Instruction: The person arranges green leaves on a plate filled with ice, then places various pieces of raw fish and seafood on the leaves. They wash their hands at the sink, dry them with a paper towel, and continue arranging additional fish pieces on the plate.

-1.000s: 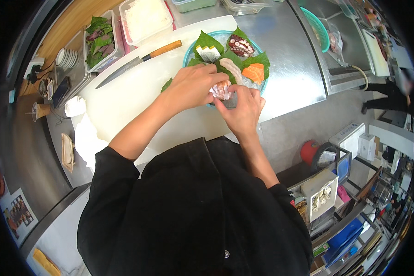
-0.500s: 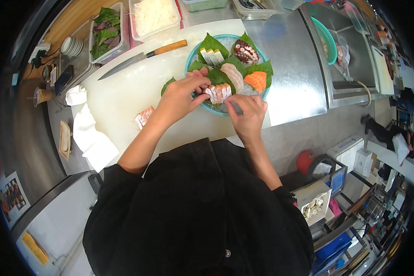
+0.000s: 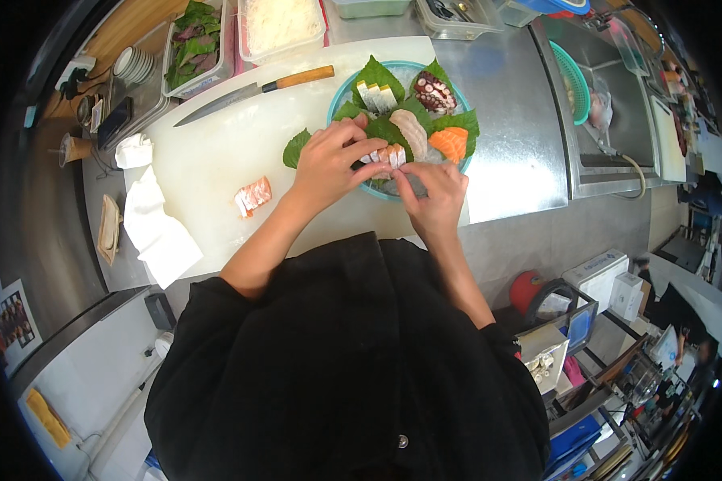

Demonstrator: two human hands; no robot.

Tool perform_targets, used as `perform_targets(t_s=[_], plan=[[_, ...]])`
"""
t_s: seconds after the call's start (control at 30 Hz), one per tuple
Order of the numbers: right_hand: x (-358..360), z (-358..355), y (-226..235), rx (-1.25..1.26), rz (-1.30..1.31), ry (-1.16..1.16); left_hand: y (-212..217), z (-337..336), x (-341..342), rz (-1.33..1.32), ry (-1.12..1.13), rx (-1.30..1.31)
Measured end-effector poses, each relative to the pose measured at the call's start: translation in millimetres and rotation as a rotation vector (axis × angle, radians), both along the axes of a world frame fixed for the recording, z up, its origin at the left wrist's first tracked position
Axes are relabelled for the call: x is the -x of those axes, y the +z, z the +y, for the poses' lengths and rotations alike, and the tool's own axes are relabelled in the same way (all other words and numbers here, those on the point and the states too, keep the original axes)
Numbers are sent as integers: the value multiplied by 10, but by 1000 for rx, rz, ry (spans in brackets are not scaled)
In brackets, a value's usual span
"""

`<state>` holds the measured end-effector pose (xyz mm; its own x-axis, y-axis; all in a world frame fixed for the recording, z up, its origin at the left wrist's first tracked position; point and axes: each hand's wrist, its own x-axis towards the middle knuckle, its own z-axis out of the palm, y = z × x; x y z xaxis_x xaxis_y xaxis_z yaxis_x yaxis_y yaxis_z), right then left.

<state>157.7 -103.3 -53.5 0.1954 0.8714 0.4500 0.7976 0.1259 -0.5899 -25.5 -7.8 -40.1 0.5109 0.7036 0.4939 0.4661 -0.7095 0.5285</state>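
Note:
A row of pink and silvery fish slices (image 3: 390, 155) lies at the near side of a round blue-rimmed dish (image 3: 331, 106) of ice. My left hand (image 3: 329, 156) grips the slices from the left, its fingers over part of them. At their right end, my right hand (image 3: 435, 191) pinches with thumb and forefinger. Green leaves (image 3: 382, 74) divide the dish. Around them sit silver-and-yellow slices (image 3: 375, 96), octopus (image 3: 435, 93), pale fish slices (image 3: 410, 132) and orange salmon slices (image 3: 449, 143). Another fish portion (image 3: 253, 196) rests on the white cutting board (image 3: 297, 218).
A wooden-handled knife (image 3: 249, 94) lies across the board's far side, and a loose leaf (image 3: 295, 149) beside my left wrist. Tubs of leaves (image 3: 192, 48) and white shreds (image 3: 281, 28) stand behind. White cloth (image 3: 159, 232) is at left, a sink (image 3: 618, 144) at right.
My left fingers have come further over the fish slices, covering more of them. My right hand keeps its pinch at their right end. The whole view has shifted slightly.

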Motion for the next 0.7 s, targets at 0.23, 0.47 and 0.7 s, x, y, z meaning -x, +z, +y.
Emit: perform_targets(t_s=[0.23,0.47,0.7], plan=[[45,26,-4,-19,-33,-10,-31,72,-45,64,37,-114],[133,20,-4,16,-175,-54,110,69,537,-76,16,39],[415,-221,68,-42,-163,-130,229,126,2207,9,309,231]])
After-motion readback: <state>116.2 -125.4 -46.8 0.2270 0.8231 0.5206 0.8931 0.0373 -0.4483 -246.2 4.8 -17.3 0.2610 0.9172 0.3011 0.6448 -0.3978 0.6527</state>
